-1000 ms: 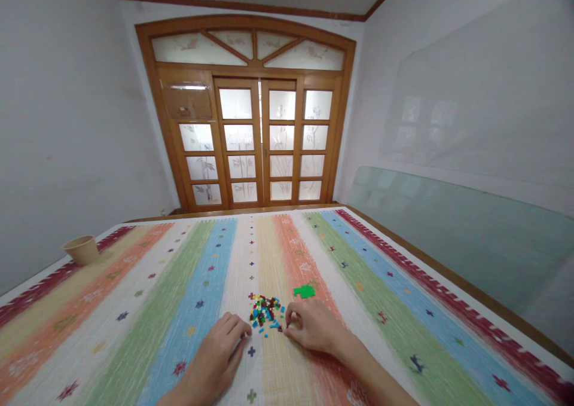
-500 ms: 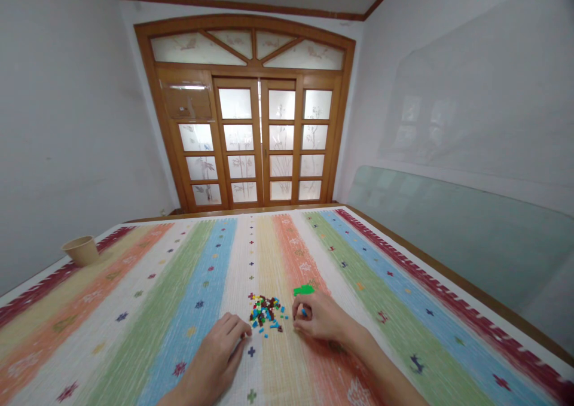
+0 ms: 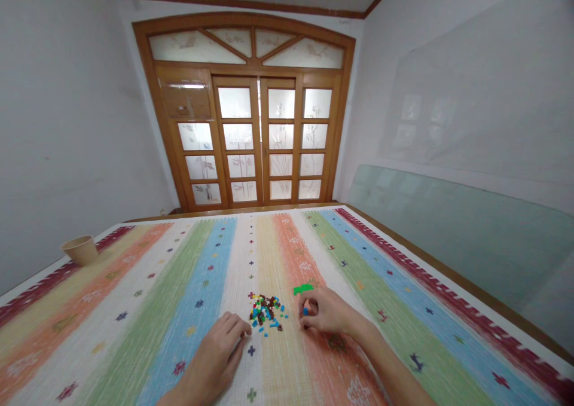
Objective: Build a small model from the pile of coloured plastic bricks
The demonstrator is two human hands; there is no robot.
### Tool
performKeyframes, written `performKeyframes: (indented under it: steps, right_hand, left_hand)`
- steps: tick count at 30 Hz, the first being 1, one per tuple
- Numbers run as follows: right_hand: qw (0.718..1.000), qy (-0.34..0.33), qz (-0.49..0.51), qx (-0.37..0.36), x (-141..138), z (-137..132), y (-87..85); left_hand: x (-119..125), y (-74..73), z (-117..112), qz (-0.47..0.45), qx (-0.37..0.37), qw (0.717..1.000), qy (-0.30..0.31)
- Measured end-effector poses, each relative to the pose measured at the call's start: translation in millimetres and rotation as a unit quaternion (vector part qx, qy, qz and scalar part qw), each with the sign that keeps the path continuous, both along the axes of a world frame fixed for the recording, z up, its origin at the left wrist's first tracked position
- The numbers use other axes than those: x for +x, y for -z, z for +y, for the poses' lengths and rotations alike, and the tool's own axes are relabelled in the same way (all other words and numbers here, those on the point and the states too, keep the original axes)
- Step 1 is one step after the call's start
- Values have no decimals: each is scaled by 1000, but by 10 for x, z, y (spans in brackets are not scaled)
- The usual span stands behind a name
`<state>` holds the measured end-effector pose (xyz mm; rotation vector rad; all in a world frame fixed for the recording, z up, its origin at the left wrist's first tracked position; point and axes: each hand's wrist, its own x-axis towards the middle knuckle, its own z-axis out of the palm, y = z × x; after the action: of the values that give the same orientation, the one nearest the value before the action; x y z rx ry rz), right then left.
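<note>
A small heap of tiny coloured bricks (image 3: 266, 311) lies on the striped tablecloth (image 3: 179, 286). A flat green plate piece (image 3: 303, 288) lies just beyond it to the right. My right hand (image 3: 326, 312) rests right of the heap, below the green plate, fingers curled in a pinch round a small blue brick (image 3: 305, 311). My left hand (image 3: 219, 351) lies on the cloth left of the heap, fingers loosely bent with the tips close to the bricks; nothing shows in it.
A tan paper cup (image 3: 80, 249) stands at the table's far left edge. The wooden table edge (image 3: 448, 271) runs along the right, with a glass pane (image 3: 470, 232) leaning on the wall. Wooden glazed doors (image 3: 251, 143) close the far end.
My right hand picked a blue brick from the heap's right side and moved right and slightly up toward the green plate. The left hand stayed put.
</note>
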<state>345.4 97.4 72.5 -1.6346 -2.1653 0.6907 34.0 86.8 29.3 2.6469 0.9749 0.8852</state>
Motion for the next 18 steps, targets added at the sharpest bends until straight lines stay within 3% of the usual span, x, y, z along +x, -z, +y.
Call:
performKeyframes:
  steps: [8, 18]
  right_hand:
    - [998, -26, -5, -59, -2, -18, 20]
    - [997, -36, 0, -69, 7, 0, 61]
  left_hand:
    - [-8, 24, 5, -5, -7, 1000, 2]
    - [-3, 12, 8, -11, 0, 1000, 1]
